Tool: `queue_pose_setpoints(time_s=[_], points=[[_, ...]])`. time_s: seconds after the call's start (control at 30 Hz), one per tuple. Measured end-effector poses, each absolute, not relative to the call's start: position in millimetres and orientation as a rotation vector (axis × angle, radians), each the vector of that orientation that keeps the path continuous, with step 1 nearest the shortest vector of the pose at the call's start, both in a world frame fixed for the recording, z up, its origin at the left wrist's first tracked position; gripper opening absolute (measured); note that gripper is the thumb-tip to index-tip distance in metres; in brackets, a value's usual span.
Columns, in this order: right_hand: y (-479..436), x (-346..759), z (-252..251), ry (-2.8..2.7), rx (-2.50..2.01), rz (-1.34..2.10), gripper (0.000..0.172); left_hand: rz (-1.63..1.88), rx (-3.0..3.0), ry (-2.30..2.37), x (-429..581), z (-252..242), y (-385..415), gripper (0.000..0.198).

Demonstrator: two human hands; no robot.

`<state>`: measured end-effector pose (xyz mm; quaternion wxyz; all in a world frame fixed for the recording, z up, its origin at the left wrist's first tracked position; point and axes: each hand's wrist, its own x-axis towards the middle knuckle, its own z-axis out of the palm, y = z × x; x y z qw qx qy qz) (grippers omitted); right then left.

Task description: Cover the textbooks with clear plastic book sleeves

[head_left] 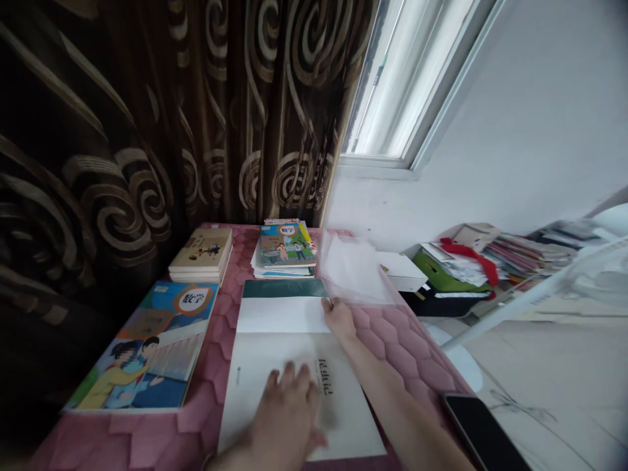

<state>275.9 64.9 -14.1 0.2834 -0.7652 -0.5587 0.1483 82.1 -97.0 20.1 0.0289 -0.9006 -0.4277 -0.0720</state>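
Observation:
An open book (275,373) lies on the pink padded tabletop (226,320), turned sideways, with a printed title on its cream page. Its far edge shows a dark green cover strip (284,288) beyond a white flap (282,315). My left hand (287,415) rests over the cream page, palm down with the fingers spread, slightly blurred. At the far right corner of the white flap, the fingers of my right hand (339,318) are closed on the book's edge.
Left of the book are a blue textbook (152,347) and a beige book stack (201,252). Another stack (287,248) stands behind it. Clear plastic sheets (356,268) lie at the back right, a phone (483,428) at the right edge. Beyond are a white box (402,271) and fan (530,294).

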Motion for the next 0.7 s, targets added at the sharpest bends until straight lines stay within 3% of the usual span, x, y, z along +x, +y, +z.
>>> queue_pose_setpoints(time_s=[0.17,0.47,0.7], points=[[65.9,278.4,-18.4,-1.439,-1.958,0.407,0.025,-0.281,-2.578,-0.966,52.6,-18.8,-134.4,0.039],[66.9,278.9,-15.8,-1.369,-1.808,0.415,0.028,-0.216,-2.416,-0.775,64.5,-19.4,-141.4,0.030],[49.3,280.2,-10.7,-1.495,-1.944,0.395,0.022,-0.202,-2.427,-0.735,43.3,-25.8,-153.5,0.033]])
